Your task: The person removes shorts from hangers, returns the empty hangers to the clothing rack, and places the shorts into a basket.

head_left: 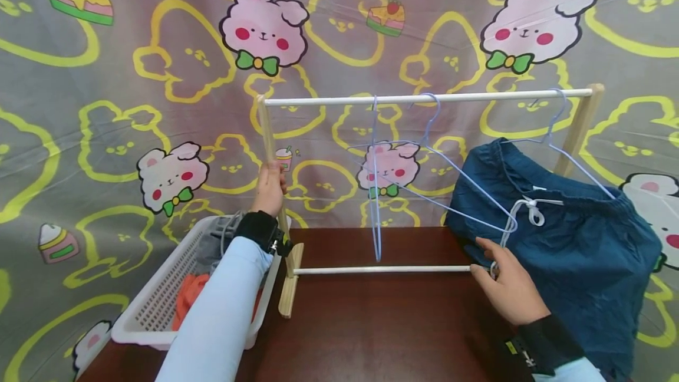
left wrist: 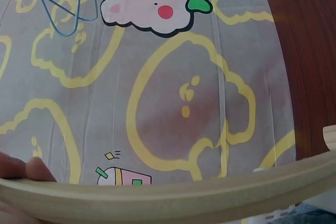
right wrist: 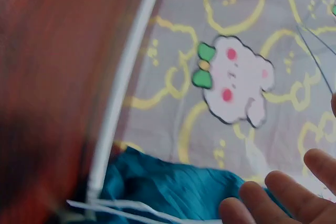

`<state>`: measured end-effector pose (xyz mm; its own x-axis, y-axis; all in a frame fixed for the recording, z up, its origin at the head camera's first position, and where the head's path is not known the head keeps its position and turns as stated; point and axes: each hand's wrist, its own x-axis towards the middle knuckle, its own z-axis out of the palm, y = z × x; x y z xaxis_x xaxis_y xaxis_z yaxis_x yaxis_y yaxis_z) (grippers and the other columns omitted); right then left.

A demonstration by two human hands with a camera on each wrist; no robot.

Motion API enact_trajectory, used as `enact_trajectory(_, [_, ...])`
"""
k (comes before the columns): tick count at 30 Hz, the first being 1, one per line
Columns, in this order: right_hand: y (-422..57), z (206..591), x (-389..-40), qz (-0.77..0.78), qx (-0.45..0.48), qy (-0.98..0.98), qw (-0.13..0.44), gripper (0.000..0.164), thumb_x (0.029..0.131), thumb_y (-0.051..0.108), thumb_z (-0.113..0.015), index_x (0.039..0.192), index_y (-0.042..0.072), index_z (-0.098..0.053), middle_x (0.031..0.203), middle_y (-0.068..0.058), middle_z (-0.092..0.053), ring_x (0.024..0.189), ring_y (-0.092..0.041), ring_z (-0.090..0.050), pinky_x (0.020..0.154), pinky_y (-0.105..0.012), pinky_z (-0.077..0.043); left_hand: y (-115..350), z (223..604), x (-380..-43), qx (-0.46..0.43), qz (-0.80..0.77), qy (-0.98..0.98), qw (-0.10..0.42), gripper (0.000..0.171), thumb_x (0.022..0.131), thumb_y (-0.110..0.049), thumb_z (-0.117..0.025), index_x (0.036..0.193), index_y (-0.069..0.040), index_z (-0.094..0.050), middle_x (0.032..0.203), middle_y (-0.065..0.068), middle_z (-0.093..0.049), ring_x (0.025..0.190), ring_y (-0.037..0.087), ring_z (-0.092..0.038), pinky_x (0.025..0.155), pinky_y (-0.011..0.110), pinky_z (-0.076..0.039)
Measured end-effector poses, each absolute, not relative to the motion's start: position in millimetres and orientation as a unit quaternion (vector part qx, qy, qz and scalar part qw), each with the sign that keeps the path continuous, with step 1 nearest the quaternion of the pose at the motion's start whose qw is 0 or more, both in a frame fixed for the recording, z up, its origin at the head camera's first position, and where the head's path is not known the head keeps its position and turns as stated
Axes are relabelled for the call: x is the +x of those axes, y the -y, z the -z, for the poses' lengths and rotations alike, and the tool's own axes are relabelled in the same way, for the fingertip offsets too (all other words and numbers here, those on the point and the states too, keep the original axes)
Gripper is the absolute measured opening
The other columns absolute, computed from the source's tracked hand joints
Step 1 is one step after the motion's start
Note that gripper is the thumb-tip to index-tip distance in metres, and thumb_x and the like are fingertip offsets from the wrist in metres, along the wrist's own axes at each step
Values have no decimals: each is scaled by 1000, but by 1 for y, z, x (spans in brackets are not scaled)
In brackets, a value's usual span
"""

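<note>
My left hand point(head_left: 269, 188) grips the left wooden post point(head_left: 267, 128) of a small clothes rack; its fingers point(left wrist: 39, 169) curl round the wood in the left wrist view. Dark blue shorts point(head_left: 578, 252) with a white drawstring point(head_left: 534, 212) hang from a light purple wire hanger point(head_left: 549, 134) at the rack's right end. In front of the shorts' left side is my right hand point(head_left: 506, 285), holding nothing. Its fingers point(right wrist: 278, 184) are spread and loosely bent near the blue cloth. Two bare wire hangers, one turned edge-on point(head_left: 375, 193) and one angled point(head_left: 437, 112), hang left of the shorts.
A white plastic basket point(head_left: 143, 335) with grey and orange clothes stands left of the rack. The rack has a white top rail point(head_left: 329, 101) and a lower rail point(head_left: 382, 269). Under it is a dark red-brown table point(head_left: 371, 329), with a patterned curtain point(head_left: 116, 93) behind.
</note>
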<state>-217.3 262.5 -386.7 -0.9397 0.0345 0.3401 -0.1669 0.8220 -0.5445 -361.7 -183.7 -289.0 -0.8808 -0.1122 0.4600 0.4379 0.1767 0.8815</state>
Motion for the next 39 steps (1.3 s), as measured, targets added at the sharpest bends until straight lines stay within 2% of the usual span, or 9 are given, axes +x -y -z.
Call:
enact_trajectory(11, [-295, 344, -194, -341, 20, 897, 281, 49, 108, 15, -39, 155, 1, -33, 143, -31, -42, 127, -54, -40, 92, -72, -38, 183, 291, -359, -125, 630, 729, 235, 44, 109, -44, -26, 117, -5, -44, 87, 4, -41, 76, 18, -44, 73, 31, -40])
enact_trajectory(14, [-301, 333, -187, -313, -12, 886, 342, 45, 106, 10, -40, 149, 0, -43, 140, -28, -46, 124, -50, -43, 100, -55, -39, 181, 291, -361, -124, 637, 725, 229, 42, 110, -40, -27, 118, -2, -43, 87, 3, -41, 75, 17, -44, 74, 32, -41])
enact_trajectory(17, [-304, 318, -181, -284, -38, 864, 414, 40, 102, 5, -43, 140, -2, -53, 136, -25, -49, 120, -44, -45, 100, -27, -34, 180, 290, -362, -125, 640, 724, 226, 41, 110, -38, -27, 117, -1, -43, 87, 3, -41, 74, 15, -44, 72, 31, -41])
enact_trajectory(19, [-305, 308, -177, -276, -41, 849, 449, 40, 101, 3, -41, 138, -4, -54, 138, -25, -47, 124, -43, -44, 104, -19, -28, 181, 290, -361, -123, 638, 727, 223, 39, 110, -39, -27, 115, -4, -43, 87, 3, -41, 75, 16, -43, 70, 29, -40])
enact_trajectory(22, [-310, 290, -173, -259, -20, 832, 491, 42, 98, 3, -41, 137, -8, -52, 146, -26, -43, 135, -43, -38, 118, -33, -22, 183, 289, -361, -120, 635, 730, 221, 39, 109, -41, -26, 114, -6, -43, 88, 4, -41, 76, 17, -43, 70, 28, -39])
enact_trajectory(25, [-318, 274, -173, -236, 3, 822, 518, 47, 95, 3, -44, 139, -11, -48, 152, -28, -37, 144, -44, -28, 120, -54, -15, 185, 289, -361, -117, 632, 734, 220, 40, 109, -41, -26, 115, -6, -43, 88, 4, -41, 76, 18, -44, 71, 30, -40])
enact_trajectory(28, [-330, 264, -176, -207, -11, 840, 501, 57, 93, 5, -45, 149, -8, -37, 155, -30, -29, 146, -46, -22, 119, -57, -11, 185, 288, -361, -119, 633, 733, 220, 42, 109, -41, -26, 118, -3, -43, 88, 4, -41, 77, 19, -44, 71, 30, -40])
enact_trajectory(33, [-348, 264, -186, -146, -87, 910, 378, 77, 93, 12, -50, 158, -4, -13, 154, -39, -18, 142, -56, -18, 115, -65, -15, 186, 288, -360, -119, 629, 734, 227, 46, 109, -43, -26, 119, -1, -43, 89, 5, -41, 77, 19, -44, 70, 28, -39])
enact_trajectory(39, [-362, 269, -198, -130, -119, 928, 329, 75, 95, 15, -51, 155, -10, -13, 146, -44, -24, 130, -63, -26, 108, -70, -22, 184, 290, -359, -119, 629, 732, 232, 47, 109, -43, -25, 120, -1, -44, 88, 4, -41, 75, 16, -44, 70, 28, -39])
